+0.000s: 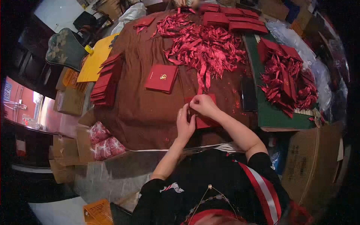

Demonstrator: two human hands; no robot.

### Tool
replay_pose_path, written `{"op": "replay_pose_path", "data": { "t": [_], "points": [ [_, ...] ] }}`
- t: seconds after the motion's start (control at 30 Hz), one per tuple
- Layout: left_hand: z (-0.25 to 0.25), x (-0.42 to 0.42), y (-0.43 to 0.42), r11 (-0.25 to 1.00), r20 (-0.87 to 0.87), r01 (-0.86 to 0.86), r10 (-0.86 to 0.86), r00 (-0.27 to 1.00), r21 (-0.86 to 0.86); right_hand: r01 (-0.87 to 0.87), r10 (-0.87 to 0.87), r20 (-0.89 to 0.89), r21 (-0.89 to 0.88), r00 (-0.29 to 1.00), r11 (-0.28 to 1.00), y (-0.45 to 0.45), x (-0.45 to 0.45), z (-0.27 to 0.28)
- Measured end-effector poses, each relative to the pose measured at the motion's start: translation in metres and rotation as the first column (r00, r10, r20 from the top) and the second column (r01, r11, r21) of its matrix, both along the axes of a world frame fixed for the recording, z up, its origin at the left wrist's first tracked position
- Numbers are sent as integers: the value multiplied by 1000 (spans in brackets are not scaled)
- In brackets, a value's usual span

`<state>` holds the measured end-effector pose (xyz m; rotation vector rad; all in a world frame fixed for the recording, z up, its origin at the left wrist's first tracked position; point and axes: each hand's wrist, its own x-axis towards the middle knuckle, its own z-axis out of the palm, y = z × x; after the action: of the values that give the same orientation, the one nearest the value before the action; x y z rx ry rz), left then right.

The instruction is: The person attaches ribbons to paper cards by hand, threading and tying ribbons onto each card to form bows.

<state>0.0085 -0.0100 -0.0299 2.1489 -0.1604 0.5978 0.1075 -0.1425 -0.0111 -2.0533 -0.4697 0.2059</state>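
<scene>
My left hand (pixel 184 123) is at the left edge of a flat red piece (pixel 206 122), fingers pointing up and thumb bent toward them. What lies between them is hidden. Right beside it, my right hand (pixel 204 105) pinches something small over the same piece. A red ribbon end (pixel 201 89) lies just above the right hand; whether it joins the pinch I cannot tell. To the upper left lies a red folder-like packet (pixel 162 78) with gold print. A large tangled heap of red ribbons (pixel 206 47) spreads beyond my hands.
Red packets are stacked at the left table edge (pixel 107 84) and at the far right (pixel 232 20). A dark phone-like slab (pixel 248 93) lies to the right. Ribboned red packets (pixel 287 78) rest on a green board (pixel 275 122). Cardboard boxes (pixel 311 157) flank the table.
</scene>
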Motion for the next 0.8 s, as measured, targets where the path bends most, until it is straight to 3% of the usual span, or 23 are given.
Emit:
{"op": "replay_pose_path", "data": {
  "t": [0.03,0.07,0.13,0.17,0.2,0.27,0.3,0.37,0.4,0.47,0.5,0.57,0.6,0.67,0.73,0.8],
  "points": [
    [-1,0,1,1000,8,-8,8,1000,-4,21,-21,-23,15,1000,1000,2,-1,-2],
    [-1,2,3,998,-39,17,-20,999,-63,14,-17,188,18,982,1000,3,-10,15],
    [-3,5,8,994,-38,30,-34,999,-102,-49,54,451,-23,891,999,5,-6,-5],
    [-4,8,11,998,-64,-11,7,998,-59,-128,165,475,-109,864,986,0,-4,-4],
    [-5,9,16,998,-58,-10,7,998,-55,-127,162,482,-106,861,986,-4,-2,-2],
    [-1,12,24,959,-278,73,-152,949,-274,-245,278,587,-137,760,960,-10,2,2],
    [11,13,24,934,-417,46,-202,886,-355,-215,251,597,-133,762,968,-8,3,-5],
    [-6,17,20,972,-246,66,-122,962,-224,-135,86,543,51,835,990,-2,2,-9],
    [5,13,13,997,-133,41,-50,990,-65,-51,26,362,60,932,997,0,0,-6],
    [-13,12,9,999,-43,-24,26,999,47,-20,22,-34,37,999,999,0,6,-6],
    [-14,9,7,1000,-108,-10,7,994,-26,-36,62,-177,148,982,988,-2,7,-4],
    [-9,6,4,993,-153,5,-23,988,-115,-21,65,-204,213,977,977,1,4,-5],
    [0,4,2,991,-134,11,-29,991,-131,-13,15,-30,83,999,996,3,-2,3],
    [8,5,5,980,-195,12,-51,979,-199,-25,2,345,63,938,998,6,-6,-1],
    [7,6,14,956,-271,1,-84,959,-293,-48,18,414,62,910,997,2,-4,5],
    [10,7,13,960,-158,25,-71,985,-280,-72,32,447,71,894,995,-1,-4,10]
  ]
}}
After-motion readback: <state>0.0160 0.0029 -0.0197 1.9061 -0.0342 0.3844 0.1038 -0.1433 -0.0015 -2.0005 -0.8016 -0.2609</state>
